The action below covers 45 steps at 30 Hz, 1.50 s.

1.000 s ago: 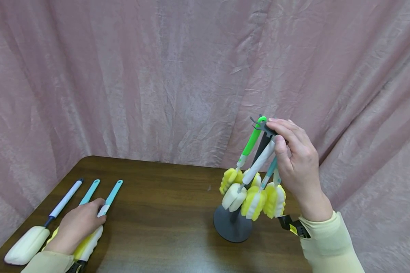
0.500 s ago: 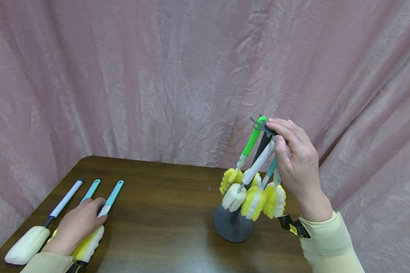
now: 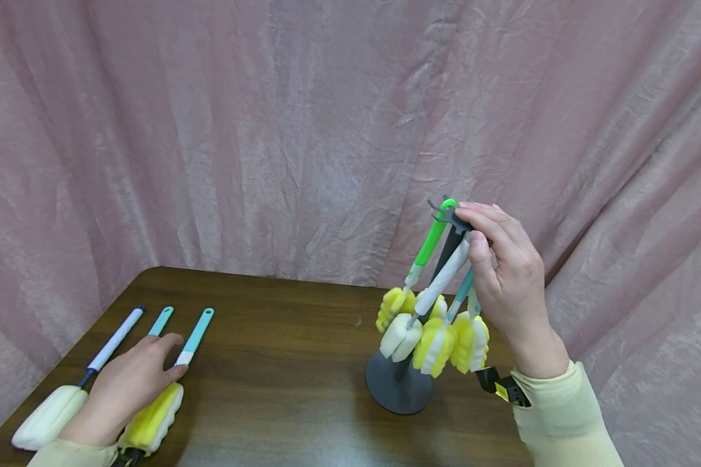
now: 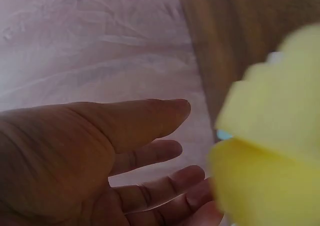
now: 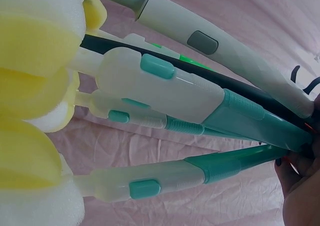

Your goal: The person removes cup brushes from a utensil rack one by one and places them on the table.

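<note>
At about eight o'clock on the brown tabletop (image 3: pixel 280 363) lie three sponge brushes side by side, handles pointing away toward the pink curtain (image 3: pixel 269 130). The leftmost is a white sponge brush (image 3: pixel 64 395) with a white and dark handle. Next to it lies a brush with a teal handle (image 3: pixel 160 320), its sponge hidden under the left hand (image 3: pixel 122 383). That hand rests over this group with fingers stretched and relaxed, gripping nothing; its fingertips lie against the third, a yellow sponge brush (image 3: pixel 154 418) with a teal handle. The left wrist view shows the open palm (image 4: pixel 75 156) beside a blurred yellow sponge (image 4: pixel 270 151).

Toward four o'clock stands a grey rack (image 3: pixel 398 389) with a round base and a dark post. Several brushes hang from hooks at its top: a green-handled brush (image 3: pixel 432 243), a white-handled brush (image 3: pixel 444 275), and teal ones behind. Their yellow and white sponges (image 3: pixel 435 337) cluster just above the base. The right hand (image 3: pixel 505 272) pinches the top of the rack where the handle ends meet; which handle it holds I cannot tell.
</note>
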Each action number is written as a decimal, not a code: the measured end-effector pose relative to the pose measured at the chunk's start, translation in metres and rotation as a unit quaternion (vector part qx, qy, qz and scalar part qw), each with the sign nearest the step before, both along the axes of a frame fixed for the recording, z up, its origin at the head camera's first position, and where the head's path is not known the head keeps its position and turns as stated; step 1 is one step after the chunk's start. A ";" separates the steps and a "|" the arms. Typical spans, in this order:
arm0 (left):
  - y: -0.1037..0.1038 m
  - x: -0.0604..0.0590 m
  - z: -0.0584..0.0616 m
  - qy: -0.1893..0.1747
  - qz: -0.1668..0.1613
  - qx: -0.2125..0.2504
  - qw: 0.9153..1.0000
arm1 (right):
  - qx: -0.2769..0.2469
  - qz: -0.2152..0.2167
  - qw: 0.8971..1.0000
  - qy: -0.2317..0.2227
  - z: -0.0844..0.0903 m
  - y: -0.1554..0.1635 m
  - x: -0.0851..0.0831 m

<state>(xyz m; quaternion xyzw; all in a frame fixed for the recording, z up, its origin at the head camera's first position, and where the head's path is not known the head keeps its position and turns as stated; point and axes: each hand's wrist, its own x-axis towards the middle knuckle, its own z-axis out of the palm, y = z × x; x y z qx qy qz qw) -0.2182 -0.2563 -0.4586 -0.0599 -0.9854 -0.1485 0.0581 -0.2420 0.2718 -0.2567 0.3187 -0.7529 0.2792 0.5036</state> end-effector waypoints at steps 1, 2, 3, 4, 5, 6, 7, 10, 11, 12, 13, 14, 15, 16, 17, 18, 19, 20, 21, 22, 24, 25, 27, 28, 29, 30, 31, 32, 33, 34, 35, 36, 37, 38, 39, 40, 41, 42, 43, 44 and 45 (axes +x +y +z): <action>0.001 0.002 0.003 0.010 -0.001 -0.001 1.000 | 0.001 0.000 1.000 0.001 0.000 0.000 0.000; 0.002 0.003 0.005 0.019 -0.002 -0.002 1.000 | 0.001 0.000 1.000 0.001 0.000 0.000 0.000; 0.004 0.004 0.008 0.029 -0.003 -0.002 1.000 | 0.001 0.000 1.000 0.001 0.000 0.000 0.000; 0.005 0.005 0.011 0.040 -0.007 -0.003 0.999 | 0.002 0.000 1.000 0.001 0.000 0.000 0.000; 0.007 0.006 0.014 0.049 -0.010 -0.003 0.999 | 0.002 0.000 1.000 0.001 0.000 0.000 0.000; 0.009 0.008 0.017 0.058 -0.013 -0.003 0.998 | 0.003 -0.001 1.000 0.001 0.000 0.000 0.000; 0.011 0.009 0.019 0.067 -0.016 -0.003 0.998 | 0.003 -0.002 1.000 0.001 0.000 0.000 0.000; 0.018 0.015 0.028 0.083 -0.024 0.002 0.996 | 0.005 -0.003 1.000 -0.001 0.001 0.001 0.000; 0.021 0.017 0.031 0.085 -0.026 0.006 0.996 | 0.005 -0.003 1.000 -0.002 0.001 0.001 0.000; 0.024 0.018 0.034 0.088 -0.028 0.008 0.996 | 0.006 -0.003 1.000 -0.003 0.001 0.001 0.000; 0.027 0.020 0.037 0.089 -0.030 0.010 0.996 | 0.006 -0.004 1.000 -0.004 0.001 0.002 0.000; 0.030 0.021 0.040 0.089 -0.032 0.013 0.995 | 0.007 -0.004 1.000 -0.004 0.001 0.002 0.000; 0.033 0.023 0.043 0.089 -0.035 0.015 0.995 | 0.007 -0.005 1.000 -0.005 0.001 0.002 0.000; 0.036 0.024 0.046 0.089 -0.038 0.018 0.995 | 0.007 -0.005 1.000 -0.005 0.001 0.002 0.000; 0.039 0.025 0.049 0.091 -0.041 0.019 0.995 | 0.007 -0.005 1.000 -0.005 0.002 0.002 0.000; 0.042 0.025 0.052 0.093 -0.044 0.019 0.995 | 0.007 -0.005 1.000 -0.005 0.002 0.002 0.000; 0.045 0.026 0.055 0.096 -0.047 0.020 0.994 | 0.006 -0.004 1.000 -0.005 0.002 0.002 0.000; 0.048 0.026 0.057 0.097 -0.050 0.021 0.994 | 0.006 -0.004 1.000 -0.005 0.002 0.002 0.000; 0.051 0.026 0.060 0.101 -0.053 0.022 0.993 | 0.006 -0.003 1.000 -0.006 0.003 0.002 0.000; 0.054 0.027 0.062 0.105 -0.056 0.022 0.993 | 0.006 -0.002 1.000 -0.006 0.003 0.002 0.000; 0.060 0.027 0.066 0.114 -0.062 0.018 0.991 | 0.006 0.000 1.000 -0.007 0.004 0.003 0.000; 0.062 0.027 0.068 0.115 -0.064 0.017 0.991 | 0.006 0.000 1.000 -0.008 0.004 0.003 0.000; 0.068 0.027 0.071 0.116 -0.071 0.016 0.991 | 0.008 0.000 1.000 -0.010 0.004 0.003 0.001; 0.071 0.027 0.072 0.116 -0.075 0.015 0.990 | 0.008 0.000 1.000 -0.011 0.004 0.003 0.001; 0.074 0.027 0.073 0.117 -0.080 0.016 0.990 | 0.008 0.000 1.000 -0.012 0.004 0.003 0.001; 0.077 0.027 0.075 0.116 -0.085 0.019 0.990 | 0.009 0.000 1.000 -0.013 0.004 0.003 0.001; 0.080 0.026 0.076 0.113 -0.089 0.022 0.989 | 0.009 0.001 1.000 -0.014 0.004 0.004 0.001; 0.083 0.025 0.077 0.111 -0.094 0.026 0.989 | 0.009 0.001 1.000 -0.015 0.004 0.004 0.001; 0.086 0.025 0.078 0.111 -0.098 0.030 0.989 | 0.010 0.002 1.000 -0.015 0.005 0.004 0.000; 0.090 0.024 0.079 0.111 -0.103 0.034 0.988 | 0.010 0.003 1.000 -0.015 0.005 0.005 0.000; 0.093 0.024 0.081 0.109 -0.107 0.041 0.987 | 0.010 0.004 1.000 -0.015 0.005 0.005 0.000; 0.097 0.024 0.082 0.109 -0.112 0.046 0.987 | 0.010 0.005 1.000 -0.016 0.005 0.005 0.000; 0.100 0.023 0.083 0.109 -0.116 0.050 0.986 | 0.010 0.006 1.000 -0.016 0.005 0.005 0.000; 0.104 0.023 0.085 0.110 -0.120 0.055 0.985 | 0.010 0.007 1.000 -0.016 0.005 0.005 0.000; 0.107 0.022 0.086 0.113 -0.124 0.060 0.984 | 0.011 0.008 1.000 -0.017 0.005 0.005 0.000; 0.111 0.022 0.088 0.116 -0.130 0.065 0.983 | 0.011 0.009 1.000 -0.017 0.005 0.005 0.000; 0.115 0.021 0.089 0.119 -0.135 0.070 0.981 | 0.011 0.010 1.000 -0.018 0.005 0.005 0.000; 0.120 0.021 0.090 0.123 -0.141 0.075 0.979 | 0.011 0.011 1.000 -0.018 0.005 0.005 0.001; 0.124 0.020 0.091 0.126 -0.149 0.081 0.977 | 0.012 0.013 1.000 -0.018 0.006 0.005 0.001; 0.128 0.020 0.092 0.129 -0.156 0.087 0.975 | 0.013 0.014 1.000 -0.018 0.006 0.005 0.001; 0.132 0.019 0.092 0.133 -0.163 0.092 0.973 | 0.013 0.016 1.000 -0.018 0.006 0.005 0.001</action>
